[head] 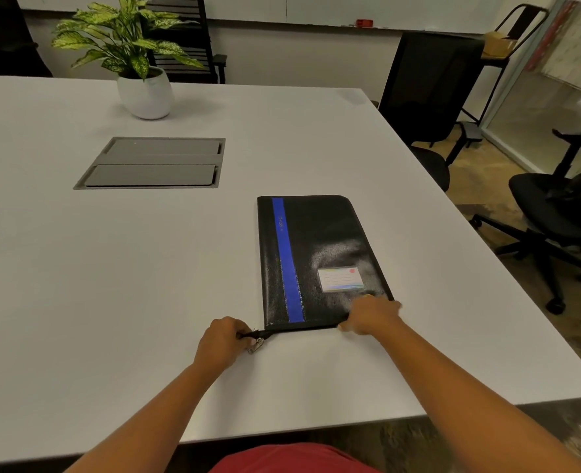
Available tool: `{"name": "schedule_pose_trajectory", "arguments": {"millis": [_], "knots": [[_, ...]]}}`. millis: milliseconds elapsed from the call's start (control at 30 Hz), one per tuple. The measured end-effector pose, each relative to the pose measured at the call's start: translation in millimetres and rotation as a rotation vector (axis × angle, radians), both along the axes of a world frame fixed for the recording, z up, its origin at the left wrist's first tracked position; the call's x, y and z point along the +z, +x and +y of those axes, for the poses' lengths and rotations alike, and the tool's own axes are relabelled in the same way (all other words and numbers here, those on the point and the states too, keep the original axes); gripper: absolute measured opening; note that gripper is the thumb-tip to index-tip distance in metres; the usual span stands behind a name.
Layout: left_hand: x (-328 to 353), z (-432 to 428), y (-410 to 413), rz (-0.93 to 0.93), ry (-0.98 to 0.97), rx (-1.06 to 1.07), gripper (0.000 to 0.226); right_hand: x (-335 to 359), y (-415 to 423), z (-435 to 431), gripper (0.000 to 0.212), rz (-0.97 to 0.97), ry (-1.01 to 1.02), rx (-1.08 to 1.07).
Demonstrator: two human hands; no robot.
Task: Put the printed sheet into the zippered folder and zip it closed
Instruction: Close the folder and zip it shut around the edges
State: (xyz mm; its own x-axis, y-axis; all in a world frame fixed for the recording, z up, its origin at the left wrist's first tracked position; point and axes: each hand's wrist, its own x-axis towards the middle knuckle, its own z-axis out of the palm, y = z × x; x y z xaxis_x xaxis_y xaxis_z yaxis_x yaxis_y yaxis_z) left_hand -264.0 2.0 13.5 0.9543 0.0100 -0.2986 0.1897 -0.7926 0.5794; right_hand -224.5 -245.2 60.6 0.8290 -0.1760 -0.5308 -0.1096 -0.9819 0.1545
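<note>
The left hand [226, 339] is curled closed around the black zipper tail [260, 333] that sticks out past the near left corner of the zippered folder [319, 257]. A small metal pull [255, 346] dangles just below that hand's knuckles, touching or almost touching the bench [111, 285]. The right hand [372, 315] lies on the folder's near right corner, fingers bent down over the near edge and pinching it; whether they hold the edge alone or something on it is hard to tell, since the fingertips are tucked under.

The folder lies flat, its long side running away from the person, towards the right side of the bench. It is black with a blue stripe [287, 261] running lengthwise near its left edge, and a pale label card [341, 278] sits on the cover near the right hand. The near edge looks closed between the two hands. The printed sheet is not visible anywhere.

Further out, a grey recessed cable hatch [152, 162] is set into the bench top, well apart from the folder. A potted plant [135, 52] in a white pot stands at the far left. Black office chairs [551, 213] stand on the floor to the right of the bench, and another dark chair [429, 80] stands beyond its far corner.
</note>
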Motion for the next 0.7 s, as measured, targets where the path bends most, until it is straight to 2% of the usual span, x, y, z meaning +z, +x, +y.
{"name": "schedule_pose_trajectory", "arguments": {"millis": [67, 167, 300, 433, 500, 567, 700], "knots": [[-1, 0, -1, -0.002, -0.019, 0.006, 0.012, 4, -4, 27, 0.056, -0.081, 0.129, 0.027], [-1, 0, -3, -0.006, -0.054, 0.017, 0.012, -3, -17, 63, 0.042, -0.071, 0.390, -0.006], [-4, 0, -5, 0.007, -0.112, 0.049, 0.010, -12, -28, 84, 0.027, -0.089, 0.581, -0.105], [-9, -1, -8, 0.056, -0.249, 0.146, 0.005, -23, -37, 97, 0.025, -0.026, 0.700, -0.257], [-11, -1, -9, 0.076, -0.305, 0.183, 0.002, -28, -42, 104, 0.025, 0.027, 0.828, -0.365], [-11, -2, -11, 0.087, -0.340, 0.205, 0.003, -30, -47, 111, 0.033, 0.052, 0.937, -0.455], [-11, -1, -10, 0.101, -0.367, 0.234, 0.005, -34, -48, 115, 0.026, -0.008, 0.945, -0.456]]}}
